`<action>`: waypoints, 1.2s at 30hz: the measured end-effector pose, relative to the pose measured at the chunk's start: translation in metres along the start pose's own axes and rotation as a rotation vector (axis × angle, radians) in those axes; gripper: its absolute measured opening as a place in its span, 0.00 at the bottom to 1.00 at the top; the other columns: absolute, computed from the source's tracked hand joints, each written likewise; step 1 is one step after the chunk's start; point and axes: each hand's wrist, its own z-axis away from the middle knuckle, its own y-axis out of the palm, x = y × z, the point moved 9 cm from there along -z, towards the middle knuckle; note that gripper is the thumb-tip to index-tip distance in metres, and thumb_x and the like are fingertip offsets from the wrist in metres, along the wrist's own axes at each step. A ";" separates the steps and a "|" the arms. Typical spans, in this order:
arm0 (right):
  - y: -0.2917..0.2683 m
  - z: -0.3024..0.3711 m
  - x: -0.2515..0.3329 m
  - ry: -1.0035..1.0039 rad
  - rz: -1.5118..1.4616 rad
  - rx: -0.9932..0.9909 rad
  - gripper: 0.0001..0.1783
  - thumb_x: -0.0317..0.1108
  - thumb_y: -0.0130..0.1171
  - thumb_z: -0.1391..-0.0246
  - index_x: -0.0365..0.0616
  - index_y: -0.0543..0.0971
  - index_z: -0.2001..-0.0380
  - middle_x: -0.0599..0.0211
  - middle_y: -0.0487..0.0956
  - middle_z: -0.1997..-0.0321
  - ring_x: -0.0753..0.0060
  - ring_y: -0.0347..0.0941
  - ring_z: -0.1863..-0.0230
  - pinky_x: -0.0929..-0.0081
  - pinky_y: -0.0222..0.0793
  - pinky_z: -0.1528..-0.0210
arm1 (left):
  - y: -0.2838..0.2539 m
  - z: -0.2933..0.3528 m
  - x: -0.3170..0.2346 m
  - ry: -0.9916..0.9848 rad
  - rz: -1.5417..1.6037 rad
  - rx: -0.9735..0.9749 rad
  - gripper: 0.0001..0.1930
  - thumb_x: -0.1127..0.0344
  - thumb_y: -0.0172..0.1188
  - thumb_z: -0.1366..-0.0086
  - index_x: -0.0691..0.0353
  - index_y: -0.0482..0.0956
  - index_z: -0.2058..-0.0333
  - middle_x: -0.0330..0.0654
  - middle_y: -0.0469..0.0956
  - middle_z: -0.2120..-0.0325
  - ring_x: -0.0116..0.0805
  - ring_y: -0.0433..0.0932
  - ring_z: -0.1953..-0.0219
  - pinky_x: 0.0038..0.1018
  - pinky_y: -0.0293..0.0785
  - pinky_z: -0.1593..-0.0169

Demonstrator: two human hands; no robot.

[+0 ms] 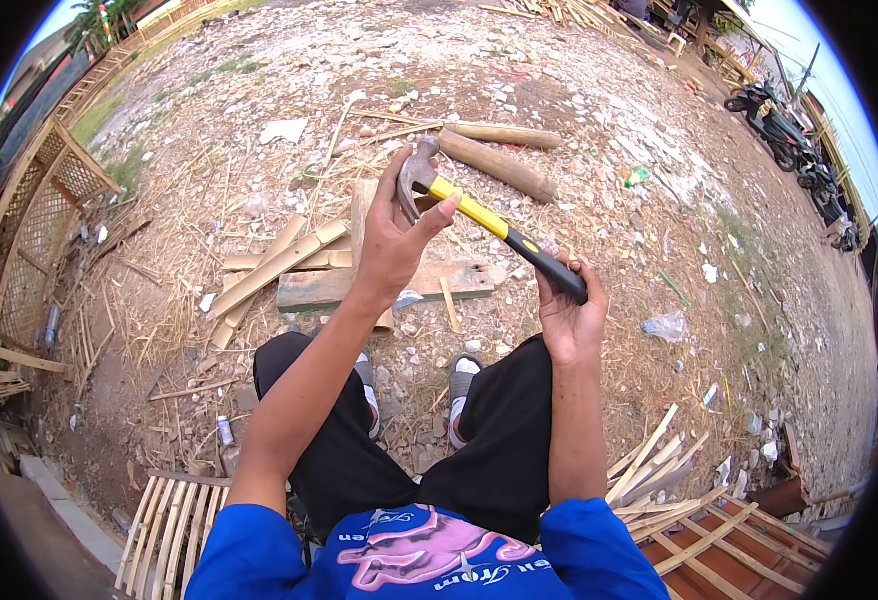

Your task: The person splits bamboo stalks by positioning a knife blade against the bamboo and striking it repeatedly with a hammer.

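Observation:
A claw hammer (pixel 479 213) with a steel head and a yellow-and-black handle is held up in front of me, slanting down to the right. My left hand (pixel 396 235) grips it near the head, fingers behind the claw and thumb on the yellow part of the handle. The black butt of the handle rests in my right hand (pixel 572 310), whose fingers and thumb close around it. Below the hammer, a weathered wooden plank (pixel 389 285) lies across the ground, with split bamboo pieces (pixel 281 266) to its left.
Two bamboo poles (pixel 499 163) lie beyond the hammer. A lattice bamboo panel (pixel 34 220) stands at the left. Slatted bamboo pieces (pixel 171 530) are at lower left, and a bamboo rack (pixel 729 545) with loose strips is at lower right. Motorcycles (pixel 794 135) are parked far right.

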 end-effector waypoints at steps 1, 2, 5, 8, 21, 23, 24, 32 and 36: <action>-0.003 0.001 0.006 -0.042 0.188 -0.074 0.12 0.37 0.53 0.36 0.39 0.75 0.68 0.61 0.79 0.64 0.65 0.79 0.55 0.59 0.80 0.48 | -0.001 0.000 -0.010 0.059 0.076 -0.063 0.38 0.61 0.63 0.34 0.67 0.52 0.34 0.46 0.69 0.47 0.32 0.75 0.50 0.25 0.78 0.48; 0.003 0.004 0.007 -0.043 0.189 -0.067 0.12 0.37 0.53 0.36 0.39 0.75 0.68 0.61 0.79 0.64 0.65 0.79 0.55 0.59 0.80 0.48 | -0.001 0.000 -0.021 0.107 0.005 -0.087 0.29 0.65 0.56 0.30 0.67 0.55 0.36 0.46 0.70 0.48 0.32 0.77 0.52 0.26 0.78 0.50; 0.031 0.012 -0.003 -0.082 1.086 0.117 0.16 0.42 0.63 0.40 0.37 0.81 0.61 0.72 0.80 0.74 0.81 0.75 0.73 0.81 0.71 0.68 | -0.012 0.002 -0.039 0.156 0.056 -0.133 0.25 0.66 0.54 0.29 0.67 0.55 0.39 0.47 0.72 0.52 0.31 0.78 0.56 0.27 0.78 0.50; 0.047 0.030 -0.048 0.045 1.481 0.380 0.20 0.43 0.65 0.43 0.37 0.80 0.57 0.69 0.77 0.77 0.79 0.70 0.75 0.78 0.66 0.71 | -0.010 0.014 -0.038 0.200 -0.029 -0.075 0.22 0.66 0.52 0.28 0.66 0.55 0.43 0.49 0.75 0.56 0.33 0.79 0.57 0.27 0.76 0.51; 0.044 -0.004 -0.093 -0.109 1.539 0.391 0.13 0.37 0.64 0.42 0.38 0.75 0.71 0.72 0.66 0.84 0.82 0.57 0.78 0.74 0.57 0.75 | 0.000 0.025 -0.049 0.665 -0.536 0.100 0.27 0.65 0.53 0.29 0.69 0.50 0.40 0.55 0.77 0.56 0.38 0.81 0.58 0.30 0.77 0.54; 0.044 -0.009 -0.097 -0.101 1.528 0.395 0.12 0.36 0.64 0.42 0.38 0.76 0.70 0.72 0.66 0.83 0.82 0.58 0.78 0.75 0.57 0.75 | -0.002 0.026 -0.050 0.746 -0.505 0.065 0.25 0.64 0.54 0.29 0.72 0.54 0.43 0.56 0.77 0.56 0.38 0.82 0.59 0.29 0.78 0.56; 0.044 -0.012 -0.099 -0.101 1.517 0.397 0.11 0.35 0.64 0.42 0.38 0.77 0.69 0.73 0.67 0.83 0.83 0.58 0.78 0.75 0.58 0.74 | -0.005 0.028 -0.050 0.793 -0.435 0.047 0.24 0.63 0.54 0.29 0.74 0.57 0.45 0.57 0.77 0.55 0.38 0.83 0.60 0.28 0.79 0.58; 0.053 -0.017 -0.100 -0.333 1.413 0.480 0.09 0.21 0.64 0.49 0.38 0.80 0.63 0.63 0.80 0.72 0.79 0.75 0.68 0.76 0.70 0.64 | 0.006 0.034 -0.057 0.837 -0.303 0.208 0.27 0.64 0.56 0.31 0.61 0.49 0.43 0.71 0.76 0.58 0.49 0.83 0.60 0.41 0.82 0.60; 0.040 -0.030 -0.092 -0.424 1.492 0.451 0.12 0.18 0.63 0.54 0.36 0.80 0.63 0.59 0.83 0.67 0.74 0.80 0.63 0.75 0.72 0.60 | 0.006 0.031 -0.038 0.713 -0.328 0.294 0.28 0.68 0.58 0.32 0.63 0.51 0.41 0.67 0.76 0.55 0.47 0.82 0.57 0.35 0.81 0.57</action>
